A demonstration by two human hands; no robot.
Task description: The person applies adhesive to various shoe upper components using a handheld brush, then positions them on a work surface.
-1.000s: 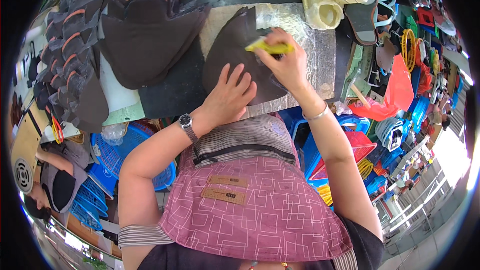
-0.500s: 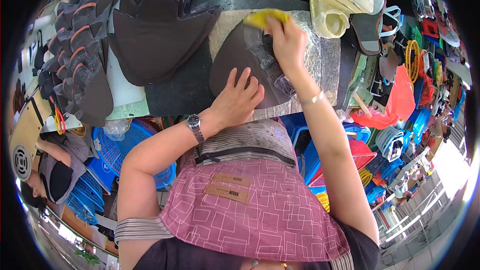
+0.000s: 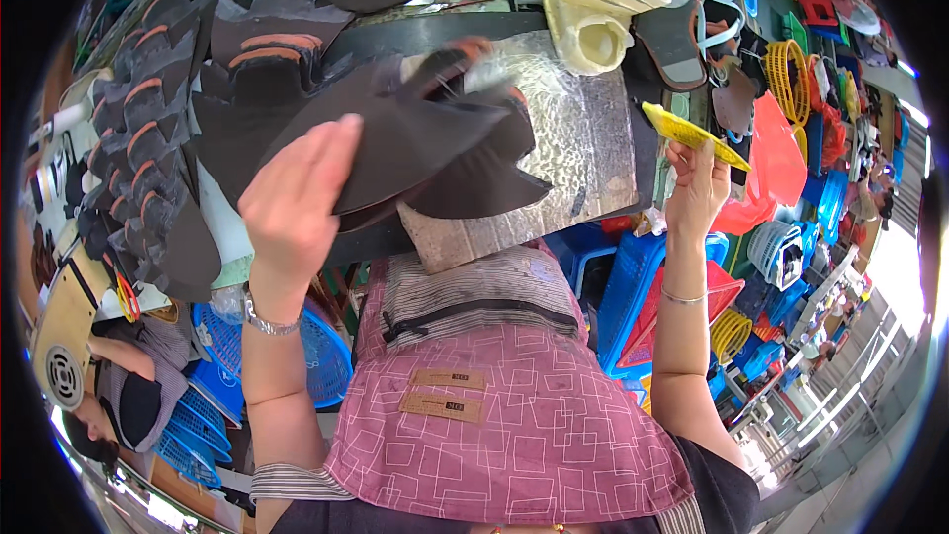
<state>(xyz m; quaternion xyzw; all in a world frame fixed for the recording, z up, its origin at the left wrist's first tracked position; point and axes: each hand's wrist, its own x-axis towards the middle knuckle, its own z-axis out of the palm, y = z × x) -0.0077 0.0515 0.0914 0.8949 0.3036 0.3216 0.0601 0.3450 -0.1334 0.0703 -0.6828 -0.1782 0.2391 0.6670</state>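
Note:
My left hand [image 3: 300,200] has its fingers along the left edge of a dark brown, curved shoe piece [image 3: 420,143], gripping it; the thumb is hidden. Motion blurs this piece, which is tilted over the left part of a worn, glossy board [image 3: 593,153]. Other dark pieces with pointed ends show beneath it. Off to the right of the board, my right hand [image 3: 695,193] pinches a thin, flat yellow pad [image 3: 697,134], held up and tilted.
Rows of overlapping dark pieces with orange edges [image 3: 146,153] lie at the left. A cream-coloured, glue-crusted container [image 3: 593,5] stands at the far side, near a sandal with pale blue straps [image 3: 722,10]. Blue baskets [image 3: 321,356] sit below; a person [image 3: 138,386] works at the left.
My right hand has drawn the yellow pad off the shoe piece and out to the right. My left hand, previously flat on the piece, has moved left and now lifts it.

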